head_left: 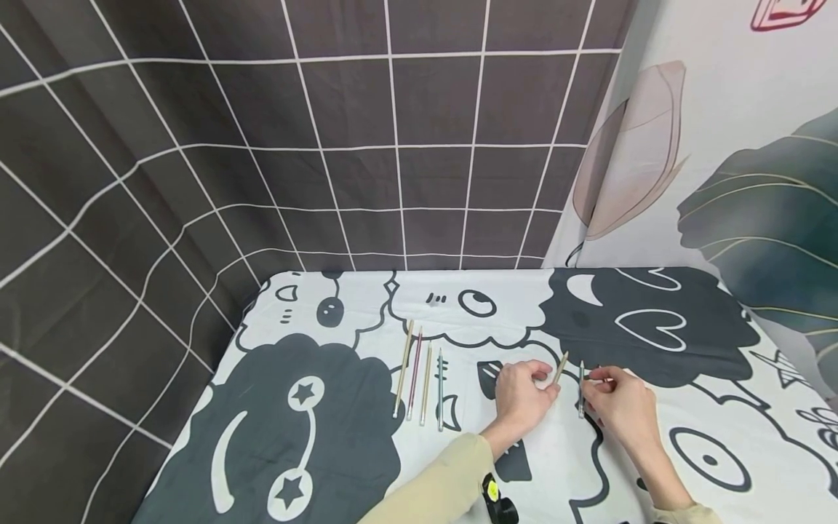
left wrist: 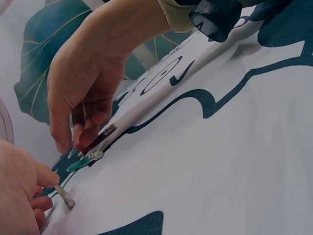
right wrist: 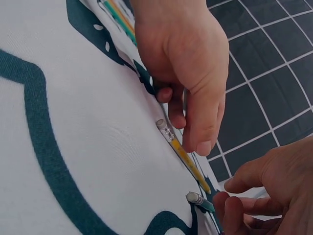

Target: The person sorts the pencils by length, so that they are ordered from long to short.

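My left hand [head_left: 524, 397] pinches a yellow pencil [right wrist: 188, 159] at the middle of the table, its eraser end toward me. Just right of it, a teal pencil [head_left: 581, 393] lies on the cloth. Curled fingers of my right hand [head_left: 622, 407] are around the pointed end of a dark red pencil [left wrist: 101, 138], beside the teal one; in the head view that hand hides most of it. To the left lie a row of pencils, spaced apart: a yellow pencil [head_left: 402, 371], a red pencil [head_left: 414, 375], another yellow pencil [head_left: 426, 382] and a teal pencil [head_left: 441, 389].
A white and dark grey cartoon cloth [head_left: 308, 437] covers the table, with slight folds. Behind and to the left hangs a dark grid curtain [head_left: 432, 175]. At the right is a pale curtain [head_left: 655, 145] with leaf prints.
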Demonstrator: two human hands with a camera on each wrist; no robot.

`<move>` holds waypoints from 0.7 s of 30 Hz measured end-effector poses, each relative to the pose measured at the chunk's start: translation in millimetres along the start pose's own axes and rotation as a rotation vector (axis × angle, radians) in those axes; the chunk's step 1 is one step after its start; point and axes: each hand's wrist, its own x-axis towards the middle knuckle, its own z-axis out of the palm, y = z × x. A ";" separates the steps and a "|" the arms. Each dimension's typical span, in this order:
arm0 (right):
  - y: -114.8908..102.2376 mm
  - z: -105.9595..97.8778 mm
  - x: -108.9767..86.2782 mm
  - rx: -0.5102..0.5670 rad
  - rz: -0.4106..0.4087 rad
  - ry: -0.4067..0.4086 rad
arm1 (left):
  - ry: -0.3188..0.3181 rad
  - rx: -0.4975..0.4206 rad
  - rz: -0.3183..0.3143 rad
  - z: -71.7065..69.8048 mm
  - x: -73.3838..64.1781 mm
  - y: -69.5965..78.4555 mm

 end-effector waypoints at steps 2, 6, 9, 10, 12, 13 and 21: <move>0.4 0.3 -0.1 -0.001 0.005 -0.001 | 0.002 0.009 0.006 2.1 -0.4 -0.6; 0.3 0.8 -0.6 -0.004 0.012 -0.003 | 0.009 0.039 0.019 4.6 -1.0 -1.6; -0.1 1.2 -0.9 -0.008 0.018 -0.007 | 0.015 0.054 0.032 5.7 -1.3 -2.0; -0.1 1.5 -1.0 -0.010 0.019 -0.008 | 0.015 0.058 0.034 6.0 -1.3 -2.0; -0.1 1.9 -1.2 -0.014 0.018 -0.012 | 0.015 0.062 0.035 6.7 -1.5 -2.0; 0.0 2.1 -1.3 -0.015 0.017 -0.012 | 0.016 0.067 0.036 7.0 -1.5 -2.0; 1.8 4.6 -1.1 -0.025 0.011 -0.011 | 0.036 0.164 0.033 8.9 0.5 -0.1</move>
